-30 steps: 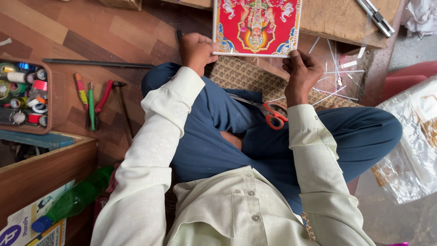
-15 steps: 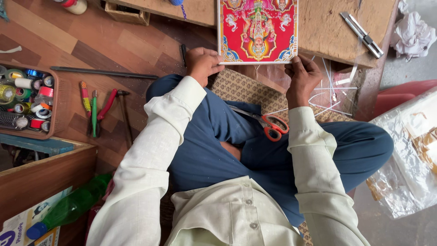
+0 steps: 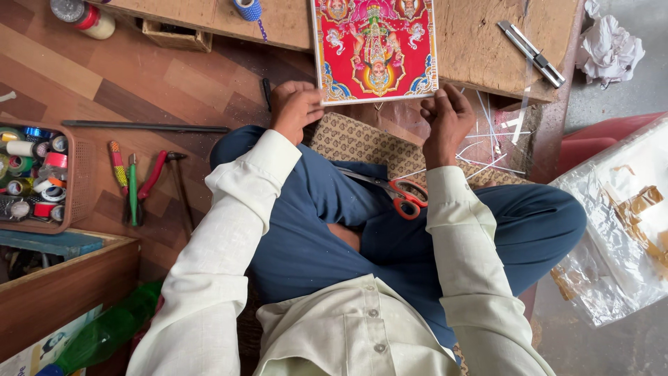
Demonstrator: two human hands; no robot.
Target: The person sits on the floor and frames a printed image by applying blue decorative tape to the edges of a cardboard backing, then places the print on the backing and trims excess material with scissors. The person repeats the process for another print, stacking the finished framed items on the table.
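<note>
The step in hand seems to be squaring the glossy red printed picture panel (image 3: 374,49) on the rough wooden board (image 3: 487,42) at the far side; next it likely needs steady edge pressure. The left hand (image 3: 296,108) rests curled at its near-left corner; the right hand (image 3: 449,118) pinches its near-right edge; orange-handled steel scissors (image 3: 396,191) lie on the lap.

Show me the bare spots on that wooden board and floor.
The wooden board is bare between the red picture and the utility knife. The floor is bare between the metal rod and the small box. It is crowded around the tape basket and hand tools.
</note>
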